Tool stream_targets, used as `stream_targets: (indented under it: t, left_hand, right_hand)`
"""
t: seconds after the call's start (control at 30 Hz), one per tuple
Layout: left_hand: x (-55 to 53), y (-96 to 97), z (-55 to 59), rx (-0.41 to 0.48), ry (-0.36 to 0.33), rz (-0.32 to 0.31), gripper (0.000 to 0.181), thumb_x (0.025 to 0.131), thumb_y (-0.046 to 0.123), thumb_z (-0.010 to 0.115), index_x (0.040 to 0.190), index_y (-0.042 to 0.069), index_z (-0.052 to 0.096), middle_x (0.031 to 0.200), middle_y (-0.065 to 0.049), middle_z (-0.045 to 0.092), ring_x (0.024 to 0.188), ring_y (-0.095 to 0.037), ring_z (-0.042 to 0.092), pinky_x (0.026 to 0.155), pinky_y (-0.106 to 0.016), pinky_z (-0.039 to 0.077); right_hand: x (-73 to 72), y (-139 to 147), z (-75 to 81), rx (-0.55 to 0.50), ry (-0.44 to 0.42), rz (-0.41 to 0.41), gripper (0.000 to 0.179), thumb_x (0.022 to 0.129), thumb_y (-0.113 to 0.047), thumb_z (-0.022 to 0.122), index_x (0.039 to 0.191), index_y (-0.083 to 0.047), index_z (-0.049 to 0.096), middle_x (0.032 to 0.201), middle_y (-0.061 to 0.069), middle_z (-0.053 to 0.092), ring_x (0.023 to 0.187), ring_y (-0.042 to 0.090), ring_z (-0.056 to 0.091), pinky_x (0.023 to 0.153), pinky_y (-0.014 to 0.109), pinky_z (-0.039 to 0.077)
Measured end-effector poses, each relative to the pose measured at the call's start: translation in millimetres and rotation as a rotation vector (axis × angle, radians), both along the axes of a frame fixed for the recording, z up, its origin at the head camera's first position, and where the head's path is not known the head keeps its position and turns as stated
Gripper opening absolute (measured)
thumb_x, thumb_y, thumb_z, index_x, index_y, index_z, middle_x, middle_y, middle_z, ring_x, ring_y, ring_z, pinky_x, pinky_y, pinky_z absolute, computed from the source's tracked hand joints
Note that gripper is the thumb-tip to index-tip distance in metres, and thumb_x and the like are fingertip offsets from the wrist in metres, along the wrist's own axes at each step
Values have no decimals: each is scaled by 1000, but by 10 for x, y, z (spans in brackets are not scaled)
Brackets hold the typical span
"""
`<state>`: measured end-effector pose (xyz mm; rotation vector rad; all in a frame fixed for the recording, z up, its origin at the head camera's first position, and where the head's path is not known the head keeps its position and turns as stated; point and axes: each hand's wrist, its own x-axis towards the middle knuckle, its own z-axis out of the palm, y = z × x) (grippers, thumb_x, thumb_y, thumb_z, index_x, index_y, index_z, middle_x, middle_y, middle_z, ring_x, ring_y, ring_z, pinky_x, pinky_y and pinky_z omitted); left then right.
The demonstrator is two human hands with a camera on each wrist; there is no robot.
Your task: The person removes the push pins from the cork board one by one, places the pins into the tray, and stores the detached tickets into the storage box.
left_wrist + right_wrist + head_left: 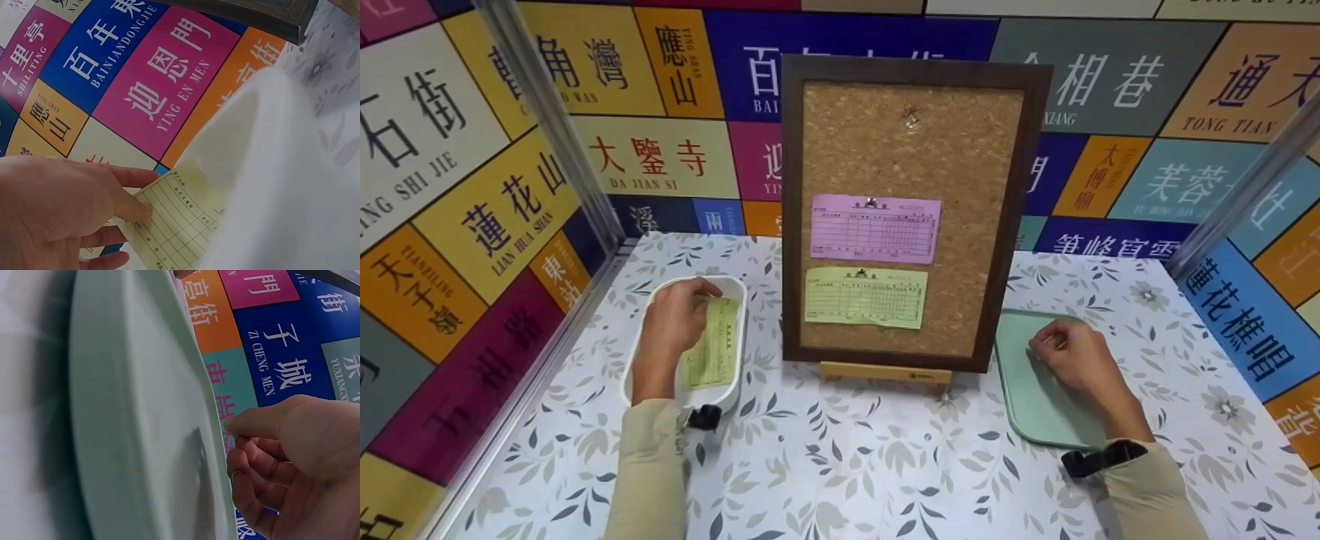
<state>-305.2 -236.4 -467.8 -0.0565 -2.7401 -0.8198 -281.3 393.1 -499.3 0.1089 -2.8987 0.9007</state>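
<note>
My left hand [673, 319] reaches into a white plastic basket [744, 330] at the left. In the left wrist view it pinches the edge of a yellow printed form slip [180, 216] between thumb and fingers. My right hand [1076, 356] hovers over a pale green tray [1027, 397], its fingers loosely bent towards the thumb; I see nothing between them in the right wrist view. A framed cork board [975, 225] stands upright between the hands. On it hang a pink form slip [876, 229] and a yellow-green form slip [866, 300], each under a small dark clip.
A small wooden stand [885, 373] supports the board. Near the board's top is a small shiny clear thing [912, 118]. White leaf-patterned cloth [847, 465] covers the table. Walls with coloured street-name panels [660, 154] enclose the back and sides.
</note>
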Motion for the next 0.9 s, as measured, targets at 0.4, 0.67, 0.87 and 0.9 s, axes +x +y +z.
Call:
stream_targets:
  t: [0.4,0.67,0.87,0.9]
  left_hand:
    - [9,-22,42,-4,-42,19,43,97,-4,50,119,18,79,125,-10,79,121,-40,70,93,-60,53]
    - [16,2,44,-26,47,-12,28,101,8,63,123,15,80,137,-19,72,130,-51,61,102,-70,48]
    - [18,116,129,31,99,-47,25,104,10,64,124,12,79,134,-17,74,131,-47,62,112,-64,46]
    - [20,143,148,38,100,-50,25,104,10,64,124,13,79,133,-16,74,131,-45,62,114,-62,46]
  right_hand:
    - [19,-34,43,-23,-27,4,17,98,-22,79,104,-6,77,85,7,73,72,15,64,63,26,49]
    - [42,-95,93,-52,45,12,18,102,-26,77,105,-9,78,89,8,80,73,6,66,64,23,50]
    - [31,-153,133,-86,115,1,16,100,-24,79,105,-8,79,91,9,81,75,4,67,68,16,50]
    - [28,-164,143,-90,123,-1,15,100,-23,79,105,-9,79,92,9,81,76,4,67,69,15,50]
